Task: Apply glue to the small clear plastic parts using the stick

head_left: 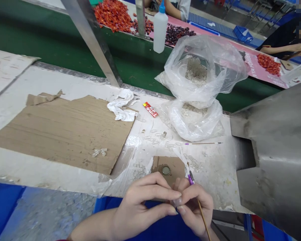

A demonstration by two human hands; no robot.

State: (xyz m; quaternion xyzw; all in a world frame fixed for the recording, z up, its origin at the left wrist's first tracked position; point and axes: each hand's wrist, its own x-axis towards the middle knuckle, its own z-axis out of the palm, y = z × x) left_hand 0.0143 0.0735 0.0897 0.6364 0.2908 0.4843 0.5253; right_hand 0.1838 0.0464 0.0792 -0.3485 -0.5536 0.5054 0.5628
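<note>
My left hand pinches a small translucent piece between thumb and fingers at the table's front edge. From the other side, my right hand has its fingertips on the same piece. A thin paintbrush with a wooden handle and a purple band is also tucked in my right hand, its tip pointing up and away. Just beyond my fingers, a small round metal-rimmed piece lies on a little cardboard square. The piece's exact kind cannot be made out.
Loose clear pieces and a second brush lie farther in. Plastic bags of clear bits, a red packet, crumpled tissue and large cardboard surround them. A metal housing stands right; a bottle stands behind. Co-workers sit beyond.
</note>
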